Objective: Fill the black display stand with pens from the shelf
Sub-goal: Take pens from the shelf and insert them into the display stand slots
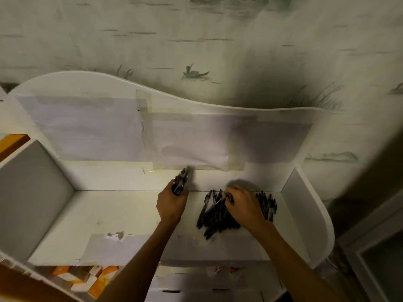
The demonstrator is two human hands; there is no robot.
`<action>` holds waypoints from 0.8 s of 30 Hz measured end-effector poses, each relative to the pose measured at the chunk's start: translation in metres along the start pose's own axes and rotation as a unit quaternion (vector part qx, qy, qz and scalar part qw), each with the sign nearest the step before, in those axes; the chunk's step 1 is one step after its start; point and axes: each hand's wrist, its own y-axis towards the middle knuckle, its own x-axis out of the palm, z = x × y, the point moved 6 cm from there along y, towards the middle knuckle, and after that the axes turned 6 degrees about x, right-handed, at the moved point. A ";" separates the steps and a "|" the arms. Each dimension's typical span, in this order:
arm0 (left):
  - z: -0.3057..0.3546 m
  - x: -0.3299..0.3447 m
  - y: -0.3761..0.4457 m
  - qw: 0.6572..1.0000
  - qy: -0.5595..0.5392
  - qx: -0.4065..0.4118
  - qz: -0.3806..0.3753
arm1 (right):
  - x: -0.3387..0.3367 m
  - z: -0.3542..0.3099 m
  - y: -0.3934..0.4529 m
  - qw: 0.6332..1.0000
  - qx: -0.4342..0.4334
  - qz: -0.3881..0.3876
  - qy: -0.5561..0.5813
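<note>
A heap of black pens (220, 216) lies on the white shelf (91, 216) near its right side wall, spreading out on both sides from under the right hand (244, 205), whose curled fingers (229, 196) pinch a single pen at the top of the pile. Well to the left of those fingers, the left hand (172, 203) grips a bundle of pens (180, 181) — fingers wrapped tight around the barrels, tips pointing up toward the shelf's back panel. Behind rises a curved white backboard (87, 88) patched with taped paper sheets (87, 131) — above it, wallpaper (196, 40) printed with ducks and reeds.
</note>
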 end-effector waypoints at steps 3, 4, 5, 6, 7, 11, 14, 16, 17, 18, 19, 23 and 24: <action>0.010 -0.002 -0.003 0.989 -0.127 0.034 0.060 | -0.001 0.000 -0.001 1.000 0.003 0.008 -0.007; 0.013 -0.001 -0.004 0.987 -0.140 0.042 0.062 | 0.000 0.000 -0.001 1.000 0.004 0.005 -0.011; 0.013 0.002 -0.006 0.987 -0.142 0.044 0.059 | 0.000 0.001 -0.002 1.000 0.006 0.001 -0.014; 0.011 0.006 -0.007 0.988 -0.143 0.039 0.051 | 0.001 0.001 -0.002 1.000 0.008 -0.002 -0.015; 0.005 0.010 -0.009 0.989 -0.144 0.023 0.040 | 0.001 0.002 -0.003 1.000 0.009 -0.005 -0.016; -0.029 0.014 -0.016 0.987 -0.136 -0.076 0.047 | -0.002 0.001 -0.007 1.000 0.005 -0.007 -0.011; -0.032 0.010 -0.013 0.978 -0.168 -0.092 0.086 | -0.004 0.004 -0.007 1.000 0.010 -0.006 -0.008; -0.026 0.010 -0.011 0.979 -0.170 -0.075 0.077 | -0.004 0.006 -0.007 1.000 0.016 -0.011 -0.009; -0.025 0.012 -0.012 0.983 -0.161 -0.067 0.058 | -0.004 0.006 -0.007 1.000 0.016 -0.015 -0.009; -0.027 0.014 -0.013 0.986 -0.149 -0.066 0.037 | -0.003 0.005 -0.007 1.000 0.016 -0.021 -0.010; -0.030 0.016 -0.014 0.988 -0.136 -0.069 0.019 | -0.002 0.004 -0.008 1.000 0.015 -0.026 -0.009; -0.028 0.009 -0.012 0.987 -0.134 -0.086 -0.007 | 0.000 -0.009 -0.005 0.999 0.001 -0.032 0.002; -0.024 0.003 -0.010 0.986 -0.138 -0.092 -0.006 | 0.000 -0.015 -0.003 0.999 -0.007 -0.033 0.008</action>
